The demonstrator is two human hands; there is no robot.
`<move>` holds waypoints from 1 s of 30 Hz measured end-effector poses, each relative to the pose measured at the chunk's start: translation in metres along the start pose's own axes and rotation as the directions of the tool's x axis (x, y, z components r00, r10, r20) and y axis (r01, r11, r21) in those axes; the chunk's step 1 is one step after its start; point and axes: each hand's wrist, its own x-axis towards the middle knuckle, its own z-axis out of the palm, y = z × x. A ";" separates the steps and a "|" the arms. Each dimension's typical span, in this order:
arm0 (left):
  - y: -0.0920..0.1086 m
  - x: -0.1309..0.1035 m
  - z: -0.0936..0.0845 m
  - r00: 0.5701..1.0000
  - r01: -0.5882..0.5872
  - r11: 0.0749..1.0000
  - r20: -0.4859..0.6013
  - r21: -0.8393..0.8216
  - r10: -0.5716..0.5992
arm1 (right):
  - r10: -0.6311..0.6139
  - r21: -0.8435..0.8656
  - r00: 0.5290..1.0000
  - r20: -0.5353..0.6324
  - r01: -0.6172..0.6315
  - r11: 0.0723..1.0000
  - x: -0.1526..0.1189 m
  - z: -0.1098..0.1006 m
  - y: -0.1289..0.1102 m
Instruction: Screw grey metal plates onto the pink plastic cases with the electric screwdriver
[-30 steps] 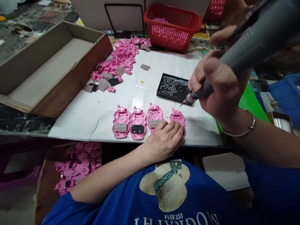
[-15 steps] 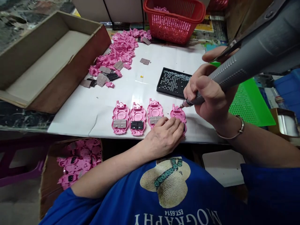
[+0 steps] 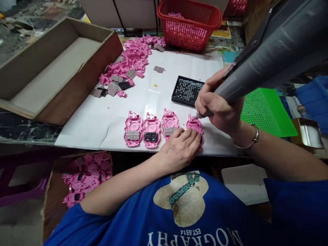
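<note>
My right hand (image 3: pixel 220 107) is wrapped round a grey electric screwdriver (image 3: pixel 263 58), tilted, its tip at the upper part of the rightmost pink plastic shell (image 3: pixel 195 123). My left hand (image 3: pixel 180 147) presses that shell against the table, fingers over its lower half and hiding most of it. To the left lie three more pink shells: one with a grey cover (image 3: pixel 170 123) beside my left hand, one with a black cover (image 3: pixel 152 127), and another with a grey cover (image 3: pixel 133 126). Behind my right hand sits a black perforated tray of small screws (image 3: pixel 186 92).
Pink parts (image 3: pixel 133 58) are heaped at the back, with loose grey covers (image 3: pixel 112 89) before them. A cardboard box (image 3: pixel 74 82) stands left, a red basket (image 3: pixel 189 30) behind, a green tray (image 3: pixel 266 112) right. Below the table edge, a carton (image 3: pixel 51 191) holds pink shells.
My right hand and the screwdriver have shifted slightly left, the tip still at the rightmost shell. My left hand stays on it. The view has moved a little.
</note>
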 end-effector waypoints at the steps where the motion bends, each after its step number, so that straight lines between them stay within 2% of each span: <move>1: 0.000 0.000 0.000 1.000 -0.001 1.000 0.002 0.001 0.001 | 0.014 0.029 1.000 0.009 -0.014 0.999 0.003 0.000 -0.002; 3: 0.000 0.000 -0.001 1.000 -0.002 1.000 0.003 0.002 0.002 | 0.000 0.067 1.000 0.022 -0.001 0.998 0.014 -0.002 -0.008; 5: 0.000 -0.001 -0.002 1.000 -0.004 1.000 0.006 0.005 0.004 | -0.115 0.048 0.992 -0.052 0.117 0.992 0.031 -0.004 -0.013; 7: 0.000 -0.001 -0.002 1.000 -0.004 1.000 0.017 0.008 0.004 | -0.233 -0.012 0.961 -0.148 0.234 0.972 0.051 -0.008 -0.011; 9: 0.000 -0.001 -0.003 1.000 -0.001 1.000 0.029 0.006 0.001 | -0.281 -0.068 0.935 -0.216 0.273 0.960 0.070 -0.012 -0.003; 13: 0.000 0.000 -0.004 0.999 0.002 1.000 0.038 -0.002 -0.002 | -0.216 -0.163 0.939 -0.268 0.177 0.971 0.095 -0.022 0.024; 18: 0.000 -0.001 -0.002 1.000 -0.010 1.000 0.006 0.009 0.009 | -0.181 -0.254 0.947 -0.267 0.112 0.961 0.103 -0.031 0.047; 26: -0.001 -0.001 -0.002 1.000 -0.008 1.000 0.008 -0.006 0.008 | -0.180 -0.375 0.964 -0.197 0.096 0.922 0.104 -0.041 0.063; 30: 0.000 0.000 -0.003 1.000 -0.006 1.000 0.015 -0.012 0.006 | -0.089 -0.379 0.982 -0.170 0.018 0.925 0.106 -0.045 0.068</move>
